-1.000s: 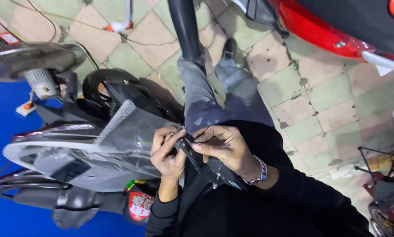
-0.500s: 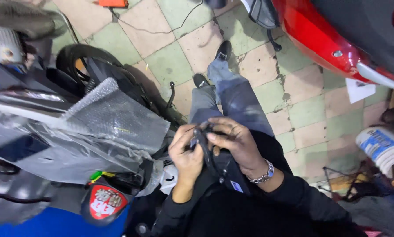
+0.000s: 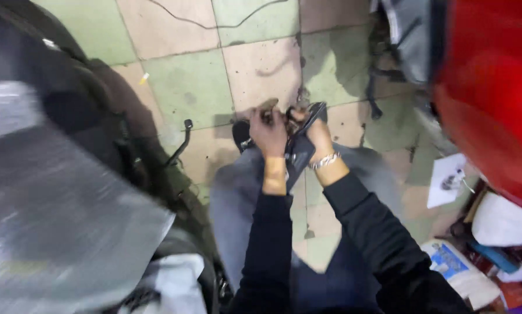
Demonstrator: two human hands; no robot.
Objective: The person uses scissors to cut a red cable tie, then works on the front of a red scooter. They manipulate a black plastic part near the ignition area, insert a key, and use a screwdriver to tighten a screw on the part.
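My two arms in black sleeves reach forward over my knees in grey trousers. My left hand (image 3: 267, 131) and my right hand (image 3: 313, 129) are both closed on a small black part (image 3: 300, 148) with a thin strap or cable, held between them above the tiled floor (image 3: 191, 87). A silver bracelet sits on my right wrist. The picture is blurred, so the part's exact shape is unclear.
A grey motorbike body panel wrapped in plastic (image 3: 51, 221) fills the left side, with a black tyre (image 3: 69, 104) behind it. A red motorbike fairing (image 3: 488, 99) stands at the right. Cartons, papers and a white bag (image 3: 499, 224) lie at the lower right.
The view has swung forward and down quickly. My hands have stretched further out from my body, still gripping the black part together. The red round item at lower left has left the view.
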